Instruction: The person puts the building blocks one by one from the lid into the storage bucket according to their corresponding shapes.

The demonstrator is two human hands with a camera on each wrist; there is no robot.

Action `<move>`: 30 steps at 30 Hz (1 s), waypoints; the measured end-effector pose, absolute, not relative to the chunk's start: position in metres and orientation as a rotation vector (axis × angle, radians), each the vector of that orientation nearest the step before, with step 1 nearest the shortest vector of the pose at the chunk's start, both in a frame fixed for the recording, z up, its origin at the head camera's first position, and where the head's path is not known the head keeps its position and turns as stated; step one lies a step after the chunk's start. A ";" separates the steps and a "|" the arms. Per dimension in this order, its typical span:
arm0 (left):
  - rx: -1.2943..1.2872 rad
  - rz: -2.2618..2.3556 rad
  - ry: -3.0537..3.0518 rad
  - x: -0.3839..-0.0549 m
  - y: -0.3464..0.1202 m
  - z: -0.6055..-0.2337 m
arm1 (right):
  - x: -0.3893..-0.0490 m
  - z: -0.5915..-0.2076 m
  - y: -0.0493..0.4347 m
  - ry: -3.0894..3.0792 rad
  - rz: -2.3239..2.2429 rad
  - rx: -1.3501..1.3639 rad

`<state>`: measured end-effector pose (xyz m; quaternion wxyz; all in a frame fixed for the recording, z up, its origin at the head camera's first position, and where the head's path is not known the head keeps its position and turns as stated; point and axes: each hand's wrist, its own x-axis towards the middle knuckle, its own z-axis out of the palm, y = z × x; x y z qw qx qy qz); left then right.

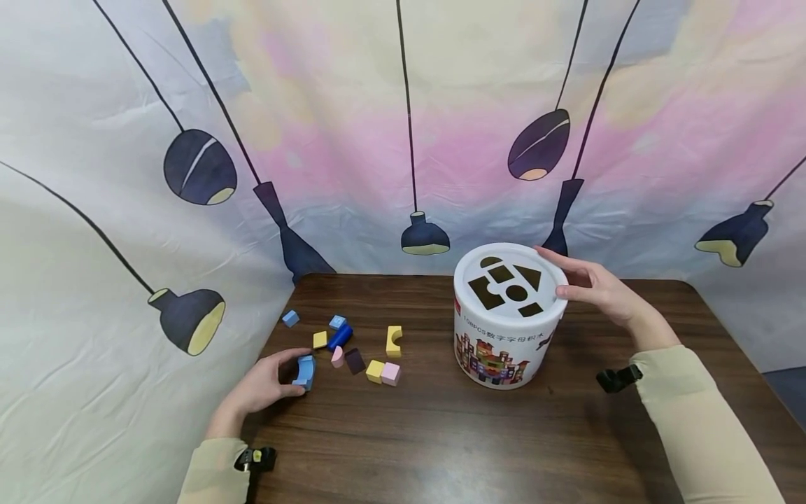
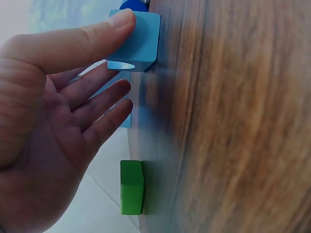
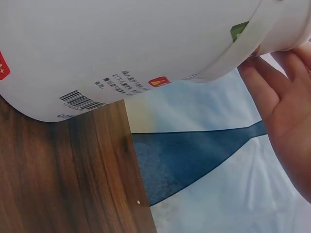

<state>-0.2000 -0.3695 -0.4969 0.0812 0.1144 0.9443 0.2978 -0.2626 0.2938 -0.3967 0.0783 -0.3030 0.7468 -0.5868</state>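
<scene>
My left hand (image 1: 261, 383) pinches a light blue arch block (image 1: 305, 372) between thumb and fingers at the left of the table. Up close in the left wrist view, the thumb presses one end of that block (image 2: 141, 41) and the lower fingers spread loosely. A white round bucket (image 1: 504, 343) with printed building blocks on its side stands upright at the right. Shaped holes pierce its lid (image 1: 548, 301). My right hand (image 1: 598, 287) grips the lid's right edge, thumb in front and fingers toward the back. Some right fingertips are hidden in the right wrist view.
Beside the left hand lie several small blocks, among them a blue cylinder (image 1: 341, 337), a yellow arch (image 1: 393, 341), a pink cube (image 1: 391, 374) and a dark block (image 1: 355, 361). A green block (image 2: 131, 187) sits near the table edge. A lamp-patterned cloth (image 1: 352, 140) hangs behind.
</scene>
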 end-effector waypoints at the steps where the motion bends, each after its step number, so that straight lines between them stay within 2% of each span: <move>1: 0.343 0.888 2.824 -0.200 -0.370 -0.497 | -0.263 -0.397 0.294 2.239 -1.760 -0.907; 21: 0.461 0.959 2.896 -0.199 -0.371 -0.497 | -0.258 -0.398 0.294 2.241 -1.795 -0.916; 30: 0.503 1.037 2.933 -0.203 -0.355 -0.482 | -0.256 -0.400 0.293 2.263 -1.792 -0.927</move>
